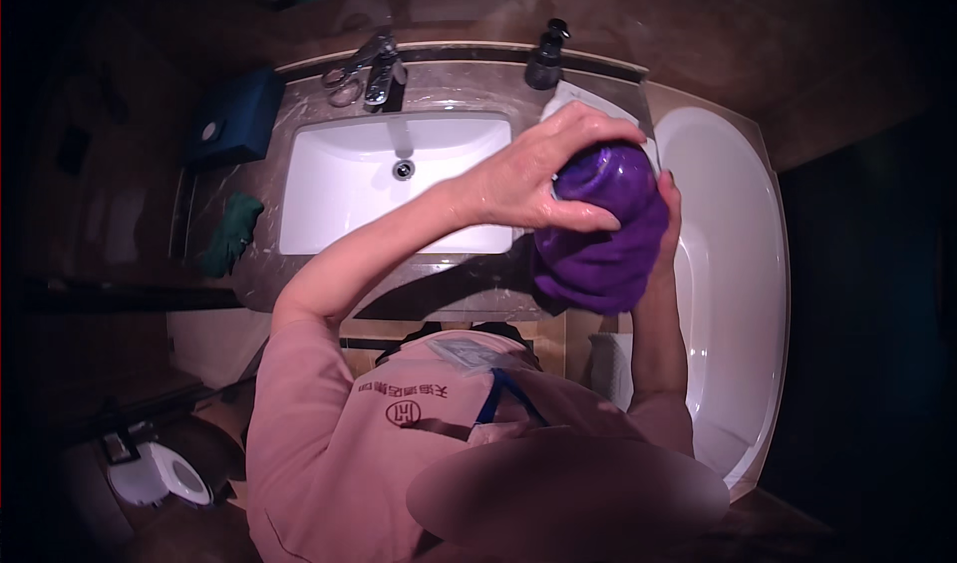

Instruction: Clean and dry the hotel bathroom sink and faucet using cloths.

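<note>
My left hand [540, 178] is curled around a clear, shiny vessel, seemingly a drinking glass [598, 170]; purple shows through its wall. A bunched purple cloth [598, 264] wraps the vessel and hangs toward me. On the far right side, my right hand [670, 208] supports the cloth and vessel, its palm and most fingers hidden behind them. Both hands are above the right end of the marble counter, beside the white sink [336, 204]. A white cloth or mat [591, 99] lies on the counter partly under my left hand.
A chrome faucet [381, 77] stands behind the sink, with glassware [342, 88] at its left. A dark pump bottle [546, 58] is at the back right. Left are a blue box [235, 122] and a crumpled green cloth [233, 234]. A white bathtub [733, 264] borders the counter's right.
</note>
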A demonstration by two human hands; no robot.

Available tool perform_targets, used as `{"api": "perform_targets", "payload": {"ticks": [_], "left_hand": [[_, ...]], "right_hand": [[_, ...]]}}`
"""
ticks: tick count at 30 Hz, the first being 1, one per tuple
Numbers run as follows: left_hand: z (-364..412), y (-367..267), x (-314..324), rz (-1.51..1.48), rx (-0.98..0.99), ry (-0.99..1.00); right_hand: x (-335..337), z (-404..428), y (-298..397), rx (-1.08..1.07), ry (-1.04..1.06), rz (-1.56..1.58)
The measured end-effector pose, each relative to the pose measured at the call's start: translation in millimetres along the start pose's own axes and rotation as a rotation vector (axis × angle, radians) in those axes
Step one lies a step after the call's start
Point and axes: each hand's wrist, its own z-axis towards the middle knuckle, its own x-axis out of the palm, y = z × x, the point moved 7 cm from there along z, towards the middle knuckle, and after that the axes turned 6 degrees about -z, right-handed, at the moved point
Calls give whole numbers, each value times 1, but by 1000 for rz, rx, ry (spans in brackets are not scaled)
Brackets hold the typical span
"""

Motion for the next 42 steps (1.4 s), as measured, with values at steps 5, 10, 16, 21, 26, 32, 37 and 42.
{"api": "perform_targets", "payload": {"ticks": [5, 10, 16, 21, 26, 32, 37, 42], "left_hand": [[-28, 48, 12, -700, -483, -222], [-88, 116, 50, -924, -1169, -137], [-96, 135, 50, -1249, -1338, -150], [-74, 136, 31, -957, -1059, -265], [-27, 119, 21, -1022, -794, -251], [29, 153, -69, -1549, -516, -780], [90, 120, -178, -1728, 203, -481], [90, 140, -205, -1962, 109, -208]], "right_hand": [[42, -8, -6, -188, 41, -901], [23, 10, -54, -739, 706, -2194], [13, 29, -65, -737, 901, -2447], [24, 46, -34, -431, 517, -1686], [-9, 42, -11, 16, 87, -267], [-89, -1, 63, -210, -91, -49], [-124, -20, 88, -345, -175, -108], [-117, -13, 73, -411, -276, -260]]}}
